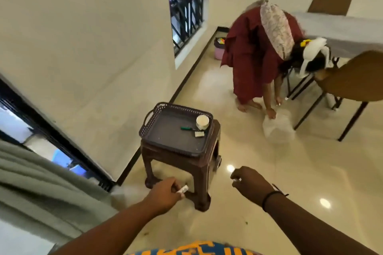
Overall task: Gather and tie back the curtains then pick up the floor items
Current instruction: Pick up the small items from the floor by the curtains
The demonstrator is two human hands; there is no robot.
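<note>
My left hand (pixel 165 191) is stretched out low in front of me and grips a small white object (pixel 183 189) that sticks out between its fingers. My right hand (pixel 248 181) reaches forward to the right, its fingers curled round a small pale item that is mostly hidden. Just ahead stands a dark brown stool (pixel 199 174) carrying a grey perforated tray (pixel 163 147). On the tray lie a white cup (pixel 202 121), a green marker (pixel 187 128) and a small pale block (pixel 199 134). The grey-green curtain (pixel 35 190) hangs bunched at the lower left beside a dark-framed window.
Another person in a maroon dress (pixel 251 58) bends over a clear plastic bag (pixel 278 128) on the glossy tile floor. Behind are a table with a white cloth (pixel 339 31), brown chairs (pixel 352 76) and a pink bin (pixel 219 48) by the barred window.
</note>
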